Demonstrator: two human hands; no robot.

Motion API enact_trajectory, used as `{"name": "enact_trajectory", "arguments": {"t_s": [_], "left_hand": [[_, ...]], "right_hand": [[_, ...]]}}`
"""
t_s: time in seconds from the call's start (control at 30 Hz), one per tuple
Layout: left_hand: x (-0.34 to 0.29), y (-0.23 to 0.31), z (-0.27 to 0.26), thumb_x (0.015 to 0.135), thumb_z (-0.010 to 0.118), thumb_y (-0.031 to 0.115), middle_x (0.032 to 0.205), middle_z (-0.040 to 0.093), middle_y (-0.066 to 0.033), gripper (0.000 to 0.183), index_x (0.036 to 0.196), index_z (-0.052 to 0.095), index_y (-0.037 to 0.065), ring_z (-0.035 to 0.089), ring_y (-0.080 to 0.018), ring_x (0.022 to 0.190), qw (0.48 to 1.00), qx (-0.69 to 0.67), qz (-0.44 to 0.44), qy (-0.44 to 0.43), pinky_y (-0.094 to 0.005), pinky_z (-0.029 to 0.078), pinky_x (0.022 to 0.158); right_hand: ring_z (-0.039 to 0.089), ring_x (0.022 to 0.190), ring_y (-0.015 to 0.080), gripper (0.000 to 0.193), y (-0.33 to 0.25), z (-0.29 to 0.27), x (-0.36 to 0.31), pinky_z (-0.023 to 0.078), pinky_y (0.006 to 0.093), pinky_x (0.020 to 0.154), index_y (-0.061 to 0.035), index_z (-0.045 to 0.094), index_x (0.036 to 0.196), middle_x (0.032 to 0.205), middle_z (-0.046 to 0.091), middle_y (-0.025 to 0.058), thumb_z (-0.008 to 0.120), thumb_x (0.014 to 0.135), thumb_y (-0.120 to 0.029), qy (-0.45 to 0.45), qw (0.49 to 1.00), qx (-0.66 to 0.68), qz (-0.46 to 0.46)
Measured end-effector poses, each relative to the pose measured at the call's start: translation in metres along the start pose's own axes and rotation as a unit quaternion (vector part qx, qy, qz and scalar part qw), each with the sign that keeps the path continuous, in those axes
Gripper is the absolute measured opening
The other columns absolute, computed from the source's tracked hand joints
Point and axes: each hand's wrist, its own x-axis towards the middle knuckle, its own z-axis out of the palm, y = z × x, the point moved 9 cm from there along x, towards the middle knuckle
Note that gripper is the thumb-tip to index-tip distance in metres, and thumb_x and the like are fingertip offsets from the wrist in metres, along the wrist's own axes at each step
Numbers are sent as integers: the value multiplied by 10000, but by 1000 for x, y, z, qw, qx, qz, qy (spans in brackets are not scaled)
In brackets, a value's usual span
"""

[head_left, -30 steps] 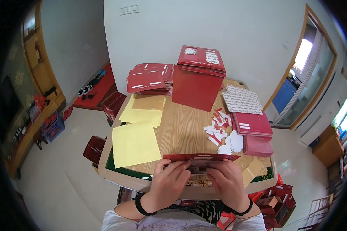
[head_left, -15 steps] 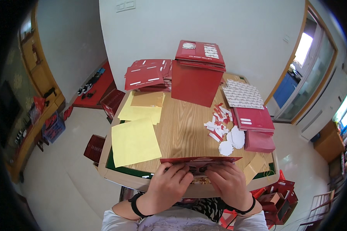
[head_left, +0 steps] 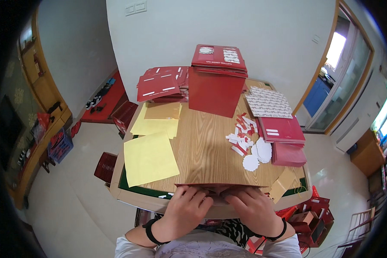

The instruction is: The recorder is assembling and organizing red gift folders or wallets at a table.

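Two hands at near table edge, both palm-down, forearms entering from lower edge of view. Left hand (head_left: 185, 210) & right hand (head_left: 253, 209) sit side by side, fingertips almost meeting at centre. Between/under them: thin red card piece (head_left: 202, 186), seen nearly edge-on along the table (head_left: 202, 146) front. Only its top rim shows; face, print & size can't be made out. Most of it hidden under fingers.

Left fingers (head_left: 193, 194) slightly fanned, curled forward over red piece, tips on it. Right fingers (head_left: 241, 198) close together, bent inward toward left hand, tips on same piece. Thumbs not visible on either hand, so true pinch vs. plain press: can't tell. Black band on each wrist.

Torso cut off at bottom. Elsewhere on wood top: yellow sheets (head_left: 149, 157) at left, white round cutouts (head_left: 258, 155) right of centre, red box stack (head_left: 217, 79) at far side, well apart from hands.
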Motion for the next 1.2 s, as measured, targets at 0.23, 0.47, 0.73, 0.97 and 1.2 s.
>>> {"name": "enact_trajectory", "arguments": {"t_s": [0.23,0.47,0.73,0.97,1.2], "left_hand": [[-13,11,6,660,544,92,893,606,-57,285,930,617,42,565,-211,878,1000,-12,23,17,-317,449,801],[-13,23,4,679,547,147,902,585,-75,242,888,600,37,565,-202,857,998,53,35,30,-297,432,795],[-15,30,27,694,547,155,913,598,-99,257,917,599,39,578,-223,871,993,109,36,-37,-334,444,787],[-16,34,31,685,543,143,871,607,-79,220,873,621,60,575,-221,859,991,125,29,-29,-348,429,785],[-15,32,27,678,554,152,868,618,-66,200,841,644,79,582,-212,852,993,117,28,-7,-335,428,766]], "right_hand": [[546,876,256,318,-15,14,-8,450,351,761,-34,571,999,933,566,93,544,687,-89,-28,998,-45,-17],[563,902,258,371,-26,34,-14,456,377,775,-44,572,1021,982,559,97,545,683,-196,-6,992,-123,-41],[532,1042,274,407,-31,44,-17,436,400,860,-18,564,1075,1104,568,138,531,705,-183,-71,978,-196,-21],[572,981,252,417,-23,64,-25,469,408,798,-72,572,1105,1098,584,95,541,709,-199,-113,968,-224,-15],[569,912,234,401,-22,64,-26,447,380,759,-86,601,1050,1008,599,87,544,679,-227,-35,973,-225,-20]]}}
